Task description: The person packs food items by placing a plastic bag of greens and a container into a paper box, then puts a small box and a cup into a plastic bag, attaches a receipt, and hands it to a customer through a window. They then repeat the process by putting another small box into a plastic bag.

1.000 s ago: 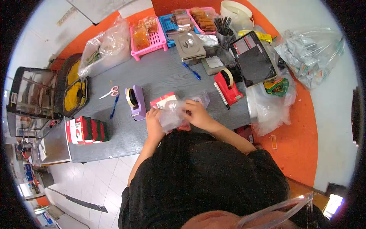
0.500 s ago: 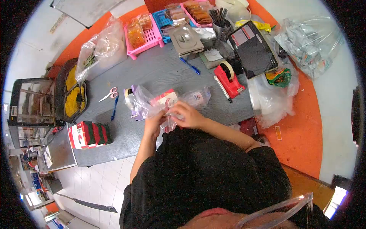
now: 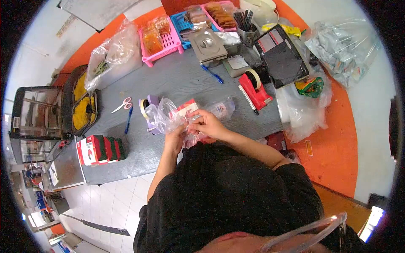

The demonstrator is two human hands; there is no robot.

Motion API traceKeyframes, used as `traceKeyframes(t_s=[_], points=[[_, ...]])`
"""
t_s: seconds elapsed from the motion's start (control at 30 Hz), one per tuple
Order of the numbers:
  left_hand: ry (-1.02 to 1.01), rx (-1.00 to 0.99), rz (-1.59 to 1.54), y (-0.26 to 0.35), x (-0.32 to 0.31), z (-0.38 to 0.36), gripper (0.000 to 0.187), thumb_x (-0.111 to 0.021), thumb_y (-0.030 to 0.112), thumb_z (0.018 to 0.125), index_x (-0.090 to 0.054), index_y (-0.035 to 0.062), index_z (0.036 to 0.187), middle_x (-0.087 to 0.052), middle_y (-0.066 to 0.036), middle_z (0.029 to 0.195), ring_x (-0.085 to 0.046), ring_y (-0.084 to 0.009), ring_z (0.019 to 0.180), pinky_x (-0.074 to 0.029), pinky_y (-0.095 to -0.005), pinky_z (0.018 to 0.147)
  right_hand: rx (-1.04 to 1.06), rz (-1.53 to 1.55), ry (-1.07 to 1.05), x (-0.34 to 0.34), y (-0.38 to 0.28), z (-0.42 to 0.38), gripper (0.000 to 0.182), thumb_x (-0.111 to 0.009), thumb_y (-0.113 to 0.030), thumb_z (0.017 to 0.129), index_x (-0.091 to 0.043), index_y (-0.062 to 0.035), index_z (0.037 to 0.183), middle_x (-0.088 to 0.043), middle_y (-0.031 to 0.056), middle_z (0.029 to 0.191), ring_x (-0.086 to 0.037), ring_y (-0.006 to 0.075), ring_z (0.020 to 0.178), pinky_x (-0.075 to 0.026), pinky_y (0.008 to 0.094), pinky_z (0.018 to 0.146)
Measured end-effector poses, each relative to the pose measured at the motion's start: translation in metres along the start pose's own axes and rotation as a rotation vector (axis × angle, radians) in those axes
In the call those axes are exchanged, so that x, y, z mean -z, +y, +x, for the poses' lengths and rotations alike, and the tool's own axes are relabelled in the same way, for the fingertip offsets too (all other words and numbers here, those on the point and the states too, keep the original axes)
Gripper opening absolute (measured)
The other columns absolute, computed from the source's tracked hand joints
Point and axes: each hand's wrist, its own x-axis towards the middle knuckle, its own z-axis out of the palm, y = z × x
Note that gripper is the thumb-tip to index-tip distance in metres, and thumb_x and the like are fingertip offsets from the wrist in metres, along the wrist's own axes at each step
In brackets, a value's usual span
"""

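My left hand [image 3: 175, 137] is closed on a crumpled clear plastic bag [image 3: 167, 116] near the table's front edge. Beside it, my right hand [image 3: 206, 125] pinches the gathered part of the same bag, its fingertips close to my left hand. A red and white packet [image 3: 187, 107] lies just beyond my hands. To its right is another clear plastic bag [image 3: 222, 109] with a printed label. The purple tape dispenser [image 3: 152, 110] stands left of the bag, partly covered by it.
On the grey table [image 3: 147, 80] are scissors [image 3: 122, 105], a blue pen [image 3: 128, 120], red and green packs [image 3: 101, 149], a red tape dispenser [image 3: 255, 92] and another pen [image 3: 212, 74]. Baskets [image 3: 172, 40], a lidded metal container [image 3: 208, 44] and a black tray [image 3: 282, 57] stand behind.
The plastic bag's loose part has bunched upward and moved right, uncovering more of the purple dispenser. My hands stay together, with their fingers slightly shifted on the bag.
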Motion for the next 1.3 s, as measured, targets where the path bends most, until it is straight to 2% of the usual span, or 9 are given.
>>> traceKeyframes(t_s=[0.5,0.57,0.77,0.87,0.93,1.0,1.03,1.1,1.3], points=[[0.051,-0.249,0.54,-0.005,0.001,-0.005,0.022,-0.056,0.009,0.075,-0.056,-0.0016,0.094,-0.059,-0.009,0.089,-0.057,-0.0178,0.078,-0.045,-0.0284,0.069,-0.025,-0.04,-0.007,0.004,0.004,0.002,0.01,-0.053,-0.004,0.082,-0.053,0.001,0.091,-0.059,0.0071,0.079,-0.055,0.0109,0.066,-0.046,0.0229,0.059],[0.081,-0.274,0.623,-0.007,0.0,-0.002,0.019,-0.054,0.002,0.075,-0.058,-0.0027,0.093,-0.06,-0.011,0.088,-0.058,-0.0186,0.078,-0.049,-0.0299,0.066,0.495,-0.605,0.082,0.003,0.007,0.0,0.006,-0.05,-0.003,0.084,-0.053,-0.0012,0.089,-0.056,0.0033,0.079,-0.052,0.0093,0.063,-0.043,0.0212,0.058],[0.183,-0.166,0.296,0.002,-0.023,-0.001,0.019,-0.056,0.007,0.076,-0.06,-0.0005,0.093,-0.06,-0.008,0.088,-0.058,-0.0167,0.076,-0.048,-0.0275,0.064,0.048,-0.31,-0.067,0.034,0.006,-0.039,0.005,-0.046,-0.004,0.086,-0.05,-0.0043,0.089,-0.052,0.0001,0.076,-0.048,0.007,0.063,-0.041,0.0205,0.057],[0.135,-0.196,0.286,-0.003,-0.001,0.012,0.017,-0.058,0.011,0.077,-0.06,0.0015,0.092,-0.061,-0.005,0.087,-0.057,-0.0149,0.075,-0.047,-0.0269,0.065,0.213,-0.523,0.434,0.073,-0.013,-0.076,0.009,-0.049,-0.007,0.083,-0.051,-0.0036,0.091,-0.055,0.0031,0.078,-0.053,0.0116,0.07,-0.044,0.0248,0.061],[0.13,-0.243,0.51,-0.018,0.015,0.023,0.018,-0.058,0.007,0.074,-0.061,0.0018,0.09,-0.062,-0.008,0.084,-0.058,-0.02,0.077,-0.046,-0.0295,0.071,0.654,-1.442,0.833,0.115,-0.051,-0.091,0.016,-0.052,-0.016,0.083,-0.053,-0.004,0.094,-0.056,0.0095,0.082,-0.055,0.0209,0.076,-0.044,0.0306,0.073],[-0.153,-0.658,1.096,-0.018,-0.003,0.008,0.029,-0.06,0.004,0.068,-0.058,0.002,0.097,-0.059,-0.014,0.091,-0.055,-0.0276,0.085,-0.044,-0.0353,0.077,0.733,-1.752,1.152,0.147,-0.07,-0.092,0.019,-0.053,-0.02,0.083,-0.054,-0.0046,0.094,-0.057,0.0068,0.083,-0.055,0.0187,0.074,-0.046,0.0293,0.067],[-0.092,-0.789,1.383,-0.04,-0.009,0.008,0.044,-0.064,0.005,0.06,-0.053,0.0013,0.103,-0.051,-0.018,0.1,-0.048,-0.0339,0.092,-0.043,-0.0401,0.078,0.742,-1.758,1.134,0.166,-0.069,-0.093,0.019,-0.053,-0.02,0.083,-0.054,-0.0046,0.094,-0.057,0.0068,0.083,-0.055,0.0187,0.074,-0.046,0.0293,0.067],[-0.129,-0.891,1.79,-0.04,-0.04,-0.006,0.035,-0.059,0.012,0.064,-0.051,0.0021,0.097,-0.045,-0.014,0.097,-0.045,-0.03,0.088,-0.045,-0.0372,0.071,-0.129,-0.527,0.806,0.2,-0.058,-0.088,0.024,-0.053,-0.021,0.084,-0.054,-0.0034,0.1,-0.056,0.0055,0.096,-0.054,0.0186,0.088,-0.047,0.0349,0.072],[-0.107,-0.882,2.0,-0.049,-0.054,-0.008,0.025,-0.054,0.013,0.067,-0.051,0.0039,0.09,-0.045,-0.011,0.092,-0.046,-0.0259,0.085,-0.045,-0.0322,0.067,-0.062,-0.274,0.519,0.208,-0.076,-0.092,0.02,-0.051,-0.016,0.084,-0.054,0.0005,0.095,-0.055,0.0057,0.1,-0.053,0.0184,0.092,-0.049,0.0399,0.076]])
